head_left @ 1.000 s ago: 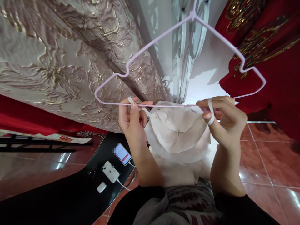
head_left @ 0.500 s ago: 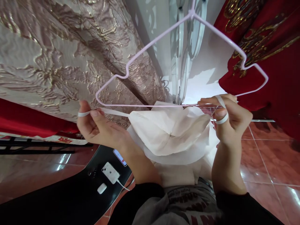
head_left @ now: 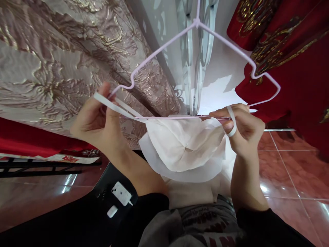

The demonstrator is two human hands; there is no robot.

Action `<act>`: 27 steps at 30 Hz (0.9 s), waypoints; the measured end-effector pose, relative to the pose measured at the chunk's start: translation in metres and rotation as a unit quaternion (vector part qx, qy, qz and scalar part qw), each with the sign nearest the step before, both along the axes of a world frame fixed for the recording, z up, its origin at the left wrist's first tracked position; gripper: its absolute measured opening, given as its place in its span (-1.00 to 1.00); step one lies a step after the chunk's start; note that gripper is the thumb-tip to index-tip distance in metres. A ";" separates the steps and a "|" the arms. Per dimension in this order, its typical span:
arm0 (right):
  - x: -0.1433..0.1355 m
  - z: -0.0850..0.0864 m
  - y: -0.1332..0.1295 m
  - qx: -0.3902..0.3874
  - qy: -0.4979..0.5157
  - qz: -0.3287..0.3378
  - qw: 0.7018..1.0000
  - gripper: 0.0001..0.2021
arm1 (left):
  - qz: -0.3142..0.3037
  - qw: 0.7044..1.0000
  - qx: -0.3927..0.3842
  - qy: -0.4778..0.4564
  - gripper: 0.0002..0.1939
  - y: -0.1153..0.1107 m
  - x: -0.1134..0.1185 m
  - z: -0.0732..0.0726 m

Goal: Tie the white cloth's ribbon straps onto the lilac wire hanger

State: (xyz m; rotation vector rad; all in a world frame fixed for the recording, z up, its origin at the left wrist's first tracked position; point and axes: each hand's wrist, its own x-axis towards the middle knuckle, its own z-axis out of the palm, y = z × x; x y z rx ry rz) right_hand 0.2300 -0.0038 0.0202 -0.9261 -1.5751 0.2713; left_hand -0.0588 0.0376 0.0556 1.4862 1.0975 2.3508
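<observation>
A pale pink clothes hanger (head_left: 164, 48) hangs in front of me. Below its bottom bar is a white fabric garment (head_left: 185, 147) with thin straps. My left hand (head_left: 102, 120) holds the left strap (head_left: 113, 105) stretched into a loop at the hanger's left end, thumb and fingers hooked in it. My right hand (head_left: 243, 127) is closed at the right part of the bottom bar, with the right strap (head_left: 232, 118) looped round its thumb and a finger. Whether the right fingers also grip the bar is partly hidden.
Pink-gold embossed fabric (head_left: 51, 68) hangs on the left, red fabric with gold embroidery (head_left: 290, 75) on the right. A white metal rack (head_left: 199, 68) stands behind. On a black bench (head_left: 77, 212) lie a phone (head_left: 121, 193) with a cable and a small white case (head_left: 112, 211).
My left hand has moved up and left, drawing the left strap open into a loop over the hanger's left end. The hanger and my right hand have shifted slightly left in view.
</observation>
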 end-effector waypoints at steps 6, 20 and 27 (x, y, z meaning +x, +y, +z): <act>-0.001 0.000 -0.001 -0.002 0.009 -0.015 1.000 -0.75 | -0.070 0.982 -0.123 0.124 -0.75 0.000 -0.005 0.027; 0.001 0.003 0.000 -0.003 -0.013 -0.018 1.000 -0.75 | -0.151 0.969 -0.103 -0.169 -0.75 0.004 0.000 -0.016; -0.005 0.001 -0.001 -0.001 -0.008 -0.025 1.000 -0.77 | -0.229 0.944 -0.138 -0.191 -0.69 -0.017 0.040 -0.050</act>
